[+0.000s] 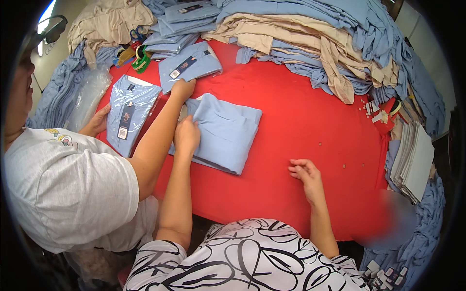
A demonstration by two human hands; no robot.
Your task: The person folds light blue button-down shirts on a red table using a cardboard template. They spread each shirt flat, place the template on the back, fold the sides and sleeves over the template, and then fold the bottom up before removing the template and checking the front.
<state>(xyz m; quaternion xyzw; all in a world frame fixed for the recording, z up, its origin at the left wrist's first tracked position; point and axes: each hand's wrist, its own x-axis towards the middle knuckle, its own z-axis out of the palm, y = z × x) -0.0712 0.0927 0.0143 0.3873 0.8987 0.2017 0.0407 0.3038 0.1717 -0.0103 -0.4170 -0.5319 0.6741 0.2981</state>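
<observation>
The red-covered worktop carries everything. Along its far edge runs one long heap of blue and tan garments, too layered to count. At the left edge stands one co-worker in a grey T-shirt.

One folded blue garment lies left of the worktop's middle, between the near and far edges. It looks light, soft and limp, so its folds would probably slip if lifted by one corner; a flat hold under both side edges should suit it best. Two bagged blue shirts lie separately beyond it, one toward the left edge and one toward the far edge; their glossy film is probably slippery. More bagged shirts are stacked behind, their number unclear. One stack of white sheets sits at the right edge.

The person's left hand has its fingers closed on the folded garment's left side. The right hand hangs above the near right part, fingers loosely parted, holding nothing. The co-worker's two hands touch one bagged shirt each.

Toward the far left corner are one green tape dispenser and one pair of blue-handled scissors. Three small round bits dot the right half.
</observation>
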